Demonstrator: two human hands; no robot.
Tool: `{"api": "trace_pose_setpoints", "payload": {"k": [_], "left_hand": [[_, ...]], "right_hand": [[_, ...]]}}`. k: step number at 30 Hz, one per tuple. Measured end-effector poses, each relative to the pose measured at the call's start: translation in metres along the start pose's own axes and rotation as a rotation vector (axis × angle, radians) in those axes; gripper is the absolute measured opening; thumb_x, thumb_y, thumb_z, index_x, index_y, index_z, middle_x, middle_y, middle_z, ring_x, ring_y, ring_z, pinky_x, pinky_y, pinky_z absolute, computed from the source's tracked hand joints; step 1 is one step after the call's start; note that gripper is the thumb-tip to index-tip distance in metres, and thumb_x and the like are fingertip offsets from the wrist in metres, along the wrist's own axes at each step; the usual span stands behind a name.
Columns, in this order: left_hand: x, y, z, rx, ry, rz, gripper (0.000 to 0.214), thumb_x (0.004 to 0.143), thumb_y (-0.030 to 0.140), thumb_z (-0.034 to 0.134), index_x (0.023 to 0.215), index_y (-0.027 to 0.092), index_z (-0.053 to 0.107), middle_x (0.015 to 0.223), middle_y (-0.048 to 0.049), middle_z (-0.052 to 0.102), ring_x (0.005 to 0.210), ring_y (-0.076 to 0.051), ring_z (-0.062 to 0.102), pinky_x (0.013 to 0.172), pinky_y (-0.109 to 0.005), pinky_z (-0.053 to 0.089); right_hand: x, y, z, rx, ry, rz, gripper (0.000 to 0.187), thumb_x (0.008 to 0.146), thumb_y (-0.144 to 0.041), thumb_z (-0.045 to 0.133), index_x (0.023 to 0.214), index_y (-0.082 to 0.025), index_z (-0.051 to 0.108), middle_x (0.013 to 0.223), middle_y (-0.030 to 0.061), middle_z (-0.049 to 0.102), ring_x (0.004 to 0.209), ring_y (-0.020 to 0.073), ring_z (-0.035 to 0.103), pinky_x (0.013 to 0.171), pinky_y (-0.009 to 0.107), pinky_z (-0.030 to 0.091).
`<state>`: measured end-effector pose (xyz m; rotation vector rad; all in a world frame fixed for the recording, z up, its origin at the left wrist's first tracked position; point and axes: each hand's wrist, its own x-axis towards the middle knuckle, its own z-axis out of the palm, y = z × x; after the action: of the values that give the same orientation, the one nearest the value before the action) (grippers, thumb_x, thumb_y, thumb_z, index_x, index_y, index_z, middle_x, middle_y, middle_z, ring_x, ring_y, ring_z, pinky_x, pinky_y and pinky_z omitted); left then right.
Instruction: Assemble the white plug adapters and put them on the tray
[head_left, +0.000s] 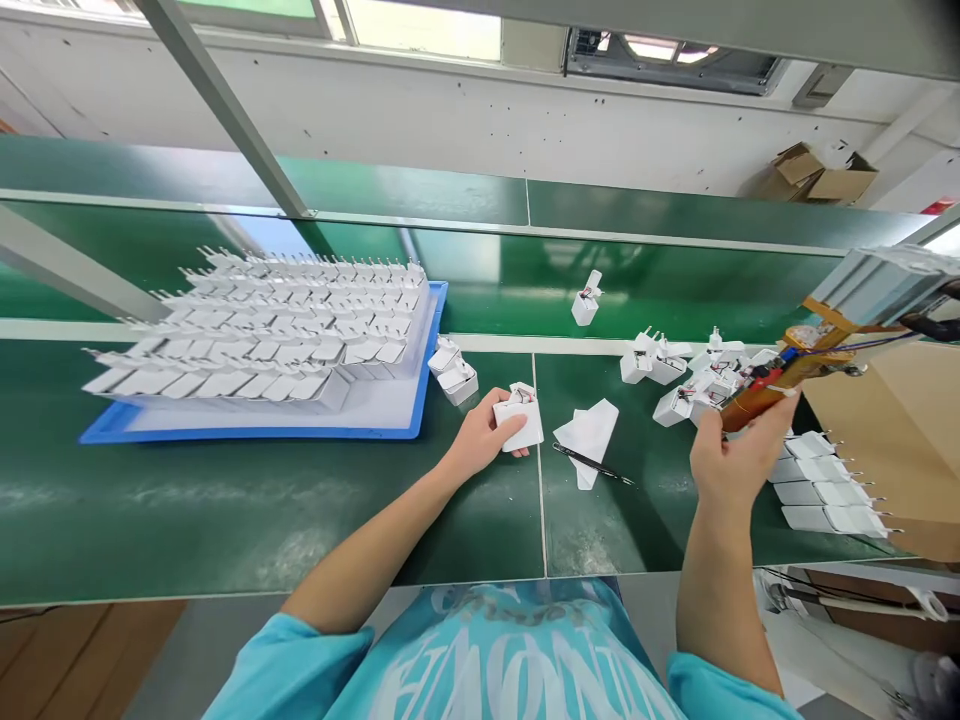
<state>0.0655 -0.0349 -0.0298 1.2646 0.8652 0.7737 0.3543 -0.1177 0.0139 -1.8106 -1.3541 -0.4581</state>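
A white case (523,424) with a little wiring showing at its open top sits in the left hand (487,435), above the middle of the bench (330,520), near the pale seam. The left hand is closed on it, thumb over the near face and fingertips showing below; whether the case also touches the bench I cannot tell. The right hand (733,455) is clamped round the brown body of a tool (757,395) with red and blue parts, which slants up to the right toward a pale grey block (885,285); whether tool and block are joined is unclear.

Between the hands lies a white paper (591,430), with a thin black stick (592,463) across its lower part. Just beyond the tool is a jumbled cluster (697,380) of open cases with wires. Nearer the person, right of the right hand, is a neat row (825,490) of cases, pins pointing right, beside a cardboard sheet (892,430).

Left of the left hand, a few loose cases (454,372) stand just beside a blue tray (255,434) carrying packed rows (262,330) of cases. One lone case (587,302) stands farther back. Beyond are a pale wall (412,110) and an open carton (821,180).
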Motion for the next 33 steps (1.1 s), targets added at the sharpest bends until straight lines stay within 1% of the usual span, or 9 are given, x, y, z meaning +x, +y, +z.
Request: {"api": "trace_pose_setpoints", "payload": {"k": [3, 6, 9, 11, 14, 17, 20, 25, 33], "left_hand": [[0.001, -0.002, -0.001, 0.021, 0.040, 0.016, 0.033, 0.085, 0.045, 0.061, 0.100, 0.020, 0.047, 0.079, -0.0016, 0.072, 0.060, -0.019, 0.070, 0.055, -0.030, 0.057], [0.003, -0.006, -0.002, 0.069, 0.086, 0.030, 0.035, 0.085, 0.046, 0.061, 0.104, 0.020, 0.048, 0.085, -0.0026, 0.072, 0.063, -0.019, 0.071, 0.059, -0.031, 0.058], [0.007, -0.011, -0.004, 0.174, 0.125, 0.031, 0.038, 0.083, 0.046, 0.062, 0.106, 0.019, 0.049, 0.089, -0.0035, 0.072, 0.066, -0.020, 0.071, 0.061, -0.031, 0.057], [0.010, -0.014, -0.005, 0.292, 0.169, 0.050, 0.037, 0.081, 0.045, 0.062, 0.105, 0.019, 0.050, 0.088, -0.0035, 0.072, 0.068, -0.019, 0.069, 0.063, -0.030, 0.054], [0.016, -0.020, -0.007, 0.467, 0.237, 0.108, 0.035, 0.080, 0.045, 0.061, 0.102, 0.019, 0.052, 0.084, -0.0030, 0.071, 0.068, -0.018, 0.065, 0.063, -0.029, 0.050], [0.019, -0.024, -0.007, 0.523, 0.245, 0.151, 0.035, 0.080, 0.044, 0.059, 0.102, 0.019, 0.052, 0.082, -0.0028, 0.070, 0.067, -0.018, 0.062, 0.063, -0.027, 0.047], [0.019, -0.026, -0.006, 0.514, 0.216, 0.173, 0.033, 0.079, 0.041, 0.060, 0.103, 0.019, 0.053, 0.082, -0.0021, 0.070, 0.066, -0.017, 0.061, 0.064, -0.027, 0.046], [0.018, -0.027, -0.004, 0.504, 0.200, 0.189, 0.031, 0.078, 0.038, 0.062, 0.102, 0.019, 0.055, 0.081, -0.0012, 0.070, 0.064, -0.016, 0.059, 0.064, -0.026, 0.046], [0.019, -0.028, -0.001, 0.534, 0.154, 0.218, 0.034, 0.079, 0.042, 0.060, 0.104, 0.019, 0.055, 0.085, -0.0020, 0.070, 0.067, -0.017, 0.062, 0.067, -0.027, 0.047]], "right_hand": [[-0.017, -0.003, -0.007, -0.097, 0.294, -0.086, 0.070, 0.086, -0.021, 0.056, 0.150, -0.025, 0.029, 0.146, 0.0210, 0.038, 0.138, 0.0436, 0.037, 0.109, 0.064, 0.037], [-0.018, -0.021, 0.007, -0.005, 0.340, -0.274, 0.063, 0.083, -0.018, 0.058, 0.143, -0.025, 0.039, 0.133, 0.0200, 0.046, 0.129, 0.0403, 0.046, 0.104, 0.063, 0.042], [0.010, -0.040, 0.048, 0.181, 0.065, -0.332, 0.058, 0.087, -0.021, 0.052, 0.142, -0.022, 0.034, 0.129, 0.0181, 0.049, 0.121, 0.0317, 0.053, 0.100, 0.053, 0.048], [0.041, -0.051, 0.086, 0.233, -0.210, -0.230, 0.058, 0.089, -0.025, 0.048, 0.144, -0.018, 0.030, 0.139, 0.0204, 0.042, 0.120, 0.0278, 0.054, 0.097, 0.045, 0.051], [0.085, -0.065, 0.146, 0.080, -0.564, -0.014, 0.073, 0.086, -0.029, 0.051, 0.151, -0.016, 0.020, 0.155, 0.0210, 0.023, 0.132, 0.0320, 0.045, 0.099, 0.044, 0.048], [0.114, -0.075, 0.193, 0.028, -0.629, 0.080, 0.078, 0.083, -0.027, 0.054, 0.151, -0.010, 0.019, 0.155, 0.0285, 0.018, 0.119, 0.0362, 0.054, 0.094, 0.049, 0.049], [0.126, -0.081, 0.220, 0.037, -0.650, 0.088, 0.074, 0.085, -0.023, 0.050, 0.150, -0.007, 0.020, 0.148, 0.0298, 0.029, 0.115, 0.0320, 0.056, 0.093, 0.045, 0.049], [0.123, -0.083, 0.213, 0.081, -0.674, -0.022, 0.074, 0.086, -0.016, 0.042, 0.153, -0.006, 0.011, 0.145, 0.0273, 0.036, 0.120, 0.0282, 0.052, 0.092, 0.039, 0.050], [0.059, -0.056, 0.134, 0.100, -0.751, -0.227, 0.077, 0.087, -0.025, 0.045, 0.156, -0.018, 0.012, 0.153, 0.0194, 0.030, 0.119, 0.0288, 0.054, 0.086, 0.039, 0.054]]}}
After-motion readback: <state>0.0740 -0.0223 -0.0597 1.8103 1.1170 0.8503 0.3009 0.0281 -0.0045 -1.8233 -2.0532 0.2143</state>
